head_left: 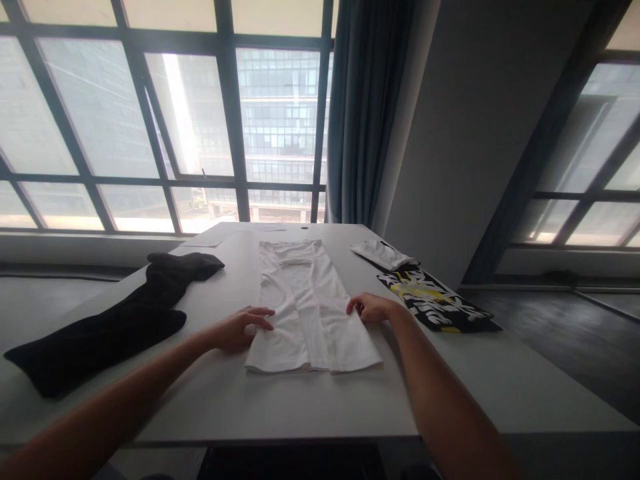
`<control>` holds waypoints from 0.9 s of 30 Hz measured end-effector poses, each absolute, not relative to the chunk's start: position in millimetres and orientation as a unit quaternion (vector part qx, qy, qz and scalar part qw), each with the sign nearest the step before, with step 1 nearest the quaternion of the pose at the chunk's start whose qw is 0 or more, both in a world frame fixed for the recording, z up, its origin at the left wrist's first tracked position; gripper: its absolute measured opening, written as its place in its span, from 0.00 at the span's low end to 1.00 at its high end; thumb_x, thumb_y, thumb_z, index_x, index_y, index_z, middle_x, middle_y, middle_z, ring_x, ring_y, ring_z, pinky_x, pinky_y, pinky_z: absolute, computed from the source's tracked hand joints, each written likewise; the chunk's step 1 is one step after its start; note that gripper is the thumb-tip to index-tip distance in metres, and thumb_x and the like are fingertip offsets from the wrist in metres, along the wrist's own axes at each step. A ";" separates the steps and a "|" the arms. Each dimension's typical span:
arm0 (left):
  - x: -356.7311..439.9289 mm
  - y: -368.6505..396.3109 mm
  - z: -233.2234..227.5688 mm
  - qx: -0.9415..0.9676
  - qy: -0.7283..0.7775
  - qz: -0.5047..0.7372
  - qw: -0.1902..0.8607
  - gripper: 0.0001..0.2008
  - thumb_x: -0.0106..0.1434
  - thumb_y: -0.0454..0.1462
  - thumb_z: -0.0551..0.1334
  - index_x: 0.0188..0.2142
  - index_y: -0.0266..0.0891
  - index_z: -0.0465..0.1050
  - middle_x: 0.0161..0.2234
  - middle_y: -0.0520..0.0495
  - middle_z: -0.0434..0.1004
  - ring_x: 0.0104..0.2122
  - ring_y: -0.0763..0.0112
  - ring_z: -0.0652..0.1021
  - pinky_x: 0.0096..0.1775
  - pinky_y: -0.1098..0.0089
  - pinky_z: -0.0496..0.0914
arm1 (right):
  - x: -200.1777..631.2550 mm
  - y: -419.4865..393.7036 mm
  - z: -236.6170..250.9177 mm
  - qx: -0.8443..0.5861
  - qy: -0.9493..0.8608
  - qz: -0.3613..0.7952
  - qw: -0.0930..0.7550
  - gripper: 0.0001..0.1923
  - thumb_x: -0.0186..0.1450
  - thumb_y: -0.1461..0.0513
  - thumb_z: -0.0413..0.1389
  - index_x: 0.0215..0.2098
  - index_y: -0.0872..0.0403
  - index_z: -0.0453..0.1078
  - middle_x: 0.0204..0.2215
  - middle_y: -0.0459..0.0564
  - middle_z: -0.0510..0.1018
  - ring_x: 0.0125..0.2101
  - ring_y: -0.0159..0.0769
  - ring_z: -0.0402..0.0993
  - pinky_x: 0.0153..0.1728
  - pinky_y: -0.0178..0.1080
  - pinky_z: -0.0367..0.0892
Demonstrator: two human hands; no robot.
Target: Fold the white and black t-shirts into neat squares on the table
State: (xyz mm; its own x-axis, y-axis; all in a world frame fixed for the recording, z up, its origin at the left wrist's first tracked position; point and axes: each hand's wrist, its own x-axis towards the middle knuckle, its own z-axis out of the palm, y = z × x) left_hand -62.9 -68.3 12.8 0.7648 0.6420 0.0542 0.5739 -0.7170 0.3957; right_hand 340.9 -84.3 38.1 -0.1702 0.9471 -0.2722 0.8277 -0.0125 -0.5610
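Observation:
A white T-shirt (313,320) lies flat on the table, its sides folded inward into a long panel with small creases. At its left edge, my left hand (243,328) rests with fingers stretched over the cloth; its thumb is mostly hidden. My right hand (370,308) has its fingers curled and pinched on the right edge, about level with the left hand. The hem faces me, and the narrower end points toward the window.
A black garment (110,327) lies loosely on the left of the white table (280,410). On the right are a folded black, white and yellow printed garment (440,303) and a folded white cloth (383,253). Paper sheets (205,240) lie at the far left.

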 end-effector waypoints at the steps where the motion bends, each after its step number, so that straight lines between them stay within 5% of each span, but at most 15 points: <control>1: -59.4 -72.9 13.5 0.923 0.333 0.101 0.166 0.17 0.62 0.41 0.59 0.50 0.51 0.77 0.63 0.52 0.65 0.62 0.60 0.65 0.66 0.58 0.49 | 338.5 -84.4 37.6 -0.639 -0.699 0.308 0.086 0.22 0.46 0.72 0.57 0.40 0.57 0.78 0.22 0.41 0.70 0.25 0.29 0.67 0.29 0.30 0.63; 4: -52.4 -82.5 18.4 0.918 0.341 0.115 0.169 0.16 0.63 0.41 0.57 0.48 0.50 0.79 0.56 0.50 0.74 0.58 0.59 0.69 0.66 0.56 0.49 | 332.4 -86.0 40.0 -0.635 -0.713 0.289 0.072 0.18 0.48 0.69 0.60 0.38 0.56 0.79 0.24 0.42 0.72 0.28 0.30 0.69 0.32 0.31 0.65; 6: -51.9 -85.5 23.5 0.902 0.352 0.144 0.204 0.16 0.63 0.42 0.56 0.46 0.46 0.80 0.49 0.47 0.79 0.53 0.59 0.74 0.62 0.58 0.58 | 330.2 -87.6 44.7 -0.612 -0.738 0.264 0.102 0.14 0.48 0.68 0.61 0.35 0.56 0.79 0.32 0.46 0.75 0.34 0.33 0.72 0.38 0.33 0.67; 9: -57.2 -87.4 30.8 0.871 0.369 0.214 0.244 0.17 0.61 0.43 0.57 0.41 0.39 0.80 0.38 0.44 0.82 0.40 0.61 0.79 0.47 0.65 0.71 | 328.6 -91.8 54.8 -0.554 -0.777 0.228 0.195 0.08 0.50 0.66 0.63 0.30 0.56 0.78 0.48 0.53 0.74 0.48 0.38 0.71 0.52 0.37 0.63; 12: -66.5 -88.3 35.8 0.846 0.370 0.280 0.261 0.16 0.56 0.43 0.59 0.34 0.35 0.79 0.29 0.45 0.81 0.31 0.64 0.78 0.35 0.69 0.71 | 325.6 -98.8 64.5 -0.502 -0.790 0.237 0.260 0.06 0.51 0.63 0.64 0.28 0.55 0.76 0.55 0.54 0.71 0.55 0.42 0.66 0.59 0.41 0.56; 15: -74.2 -85.5 40.7 0.814 0.375 0.345 0.280 0.14 0.52 0.44 0.60 0.28 0.34 0.76 0.25 0.47 0.78 0.27 0.68 0.75 0.30 0.71 0.69 | 317.4 -102.9 68.0 -0.429 -0.792 0.333 0.280 0.12 0.53 0.55 0.64 0.29 0.56 0.76 0.48 0.55 0.77 0.48 0.42 0.72 0.53 0.42 0.63; 18: -74.5 -71.5 48.0 0.754 0.381 0.443 0.300 0.14 0.49 0.45 0.62 0.21 0.34 0.71 0.21 0.48 0.74 0.24 0.69 0.72 0.27 0.71 0.67 | 303.7 -93.9 61.9 -0.399 -0.751 0.415 0.324 0.21 0.54 0.48 0.63 0.31 0.58 0.75 0.31 0.50 0.79 0.32 0.37 0.73 0.37 0.38 0.68; 22: -64.1 -35.3 54.5 0.620 0.438 0.546 0.356 0.23 0.48 0.53 0.65 0.28 0.32 0.74 0.24 0.46 0.75 0.28 0.64 0.75 0.30 0.68 0.70 | 288.1 -63.0 42.4 -0.482 -0.643 0.349 0.482 0.23 0.58 0.46 0.57 0.33 0.59 0.73 0.26 0.47 0.77 0.26 0.32 0.70 0.28 0.33 0.64; 27: -64.7 -3.1 32.9 0.608 0.552 0.397 0.409 0.40 0.41 0.57 0.70 0.46 0.28 0.74 0.29 0.45 0.77 0.28 0.65 0.76 0.28 0.68 0.70 | 290.7 -34.5 11.3 -0.689 -0.596 0.240 0.336 0.16 0.60 0.55 0.59 0.33 0.61 0.75 0.30 0.54 0.80 0.31 0.36 0.74 0.30 0.32 0.64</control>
